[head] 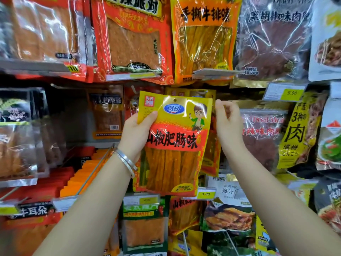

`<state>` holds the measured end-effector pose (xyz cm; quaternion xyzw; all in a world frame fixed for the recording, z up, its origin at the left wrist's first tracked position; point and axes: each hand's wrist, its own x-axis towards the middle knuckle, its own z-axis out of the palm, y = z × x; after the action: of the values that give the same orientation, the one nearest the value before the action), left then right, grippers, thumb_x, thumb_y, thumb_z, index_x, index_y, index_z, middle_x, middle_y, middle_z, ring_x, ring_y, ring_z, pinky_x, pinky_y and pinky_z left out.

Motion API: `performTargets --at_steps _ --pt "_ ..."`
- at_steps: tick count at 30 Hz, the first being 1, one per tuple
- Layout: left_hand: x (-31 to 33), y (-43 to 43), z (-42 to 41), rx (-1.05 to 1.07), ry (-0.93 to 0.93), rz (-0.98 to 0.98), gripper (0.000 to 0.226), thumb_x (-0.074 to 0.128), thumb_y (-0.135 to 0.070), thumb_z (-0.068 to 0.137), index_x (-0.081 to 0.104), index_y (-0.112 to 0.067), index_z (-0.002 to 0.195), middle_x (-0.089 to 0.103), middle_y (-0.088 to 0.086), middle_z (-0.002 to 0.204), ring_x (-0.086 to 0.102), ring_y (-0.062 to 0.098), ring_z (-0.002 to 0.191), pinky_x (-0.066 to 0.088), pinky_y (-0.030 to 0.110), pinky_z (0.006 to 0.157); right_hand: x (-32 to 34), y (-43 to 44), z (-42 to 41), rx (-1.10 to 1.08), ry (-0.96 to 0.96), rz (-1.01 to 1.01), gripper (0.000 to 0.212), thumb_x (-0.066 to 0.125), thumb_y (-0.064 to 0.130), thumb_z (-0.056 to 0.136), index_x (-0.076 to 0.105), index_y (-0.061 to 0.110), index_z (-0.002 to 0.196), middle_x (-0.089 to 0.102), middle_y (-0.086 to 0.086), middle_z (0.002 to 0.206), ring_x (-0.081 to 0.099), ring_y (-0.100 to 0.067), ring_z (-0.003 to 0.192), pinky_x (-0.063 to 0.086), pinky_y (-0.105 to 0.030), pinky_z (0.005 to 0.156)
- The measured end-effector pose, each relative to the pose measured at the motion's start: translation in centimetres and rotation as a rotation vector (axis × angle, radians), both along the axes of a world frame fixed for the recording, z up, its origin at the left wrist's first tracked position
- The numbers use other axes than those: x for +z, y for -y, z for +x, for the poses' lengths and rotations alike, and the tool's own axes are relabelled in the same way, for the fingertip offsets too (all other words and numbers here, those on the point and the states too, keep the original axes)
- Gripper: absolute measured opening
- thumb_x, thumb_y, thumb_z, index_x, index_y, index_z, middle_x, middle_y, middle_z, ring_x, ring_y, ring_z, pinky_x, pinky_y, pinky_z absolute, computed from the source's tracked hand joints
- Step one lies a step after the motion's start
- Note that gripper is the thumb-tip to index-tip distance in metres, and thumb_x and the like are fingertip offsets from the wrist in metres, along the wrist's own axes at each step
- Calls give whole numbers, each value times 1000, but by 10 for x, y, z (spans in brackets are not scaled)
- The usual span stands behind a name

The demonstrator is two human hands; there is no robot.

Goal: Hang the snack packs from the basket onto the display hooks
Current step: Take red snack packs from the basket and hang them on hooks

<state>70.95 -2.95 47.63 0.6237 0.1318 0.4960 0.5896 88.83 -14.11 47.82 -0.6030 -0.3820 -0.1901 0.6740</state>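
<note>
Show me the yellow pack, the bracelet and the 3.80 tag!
Yellow pack (171,143): head view, red band across its middle.
Bracelet (125,160): head view, top of the silver band.
3.80 tag (205,194): head view, its yellow label.

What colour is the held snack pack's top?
Yellow; the snack pack shows best in head view.

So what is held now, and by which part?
The left hand grips the yellow pack by its upper left edge. Whether the right hand holds anything cannot be told.
</note>
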Motion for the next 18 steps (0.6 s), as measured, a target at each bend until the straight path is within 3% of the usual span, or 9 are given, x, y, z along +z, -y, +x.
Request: performTargets --at_steps 2,4,7,11,13,15,18 --pt "4 6 7 -35 -2 21 12 57 -28 92 66 -21 96 75 -1 85 72 16 77 55 22 56 6 4 -10 102 -9 14 26 47 58 87 59 37 76 62 16 81 59 -4 84 46 -27 77" --pt "8 12 16 -78 -16 34 12 57 -30 92 66 -22 95 75 0 87 72 18 80 57 27 61 12 9 -14 175 -14 37 27 52 58 84 57 40 65 61 18 71 59 0 73 45 -20 69" --pt "12 19 29 -79 -25 71 14 60 -29 91 62 -22 103 74 1 96 71 18 86 58 34 73 17 13 -6 227 -79 81 15 61 46 84 60 33 76 67 10 80 66 -12 80 53 -36 72" --pt "24 21 43 167 132 155 37 64 -7 85 43 -22 112 60 -1 109 63 14 96 53 25 80 18 19 12 109 12 102 13 60 36 87 56 35 74 61 27 71 57 7 68 44 -18 63" --pt "29 23 47 302 146 296 36 61 -5 85 46 -24 111 53 -7 110 55 10 104 47 18 88 20 22 18 67 27 119 19 60 36 87 52 35 69 57 28 65 50 8 61 38 -14 59" --pt "31 26 52 387 103 454 35 57 -4 85 50 -27 111 47 -18 106 49 8 108 42 24 97 24 22 25 58 10 136 19 60 35 87 53 34 70 57 25 64 50 8 61 39 -19 63" --pt "34 33 61 335 39 600 46 48 -4 89 47 -34 124 42 -23 113 43 11 121 35 36 107 32 19 30 40 9 97 17 60 34 86 53 32 71 57 19 67 52 0 64 43 -30 65"
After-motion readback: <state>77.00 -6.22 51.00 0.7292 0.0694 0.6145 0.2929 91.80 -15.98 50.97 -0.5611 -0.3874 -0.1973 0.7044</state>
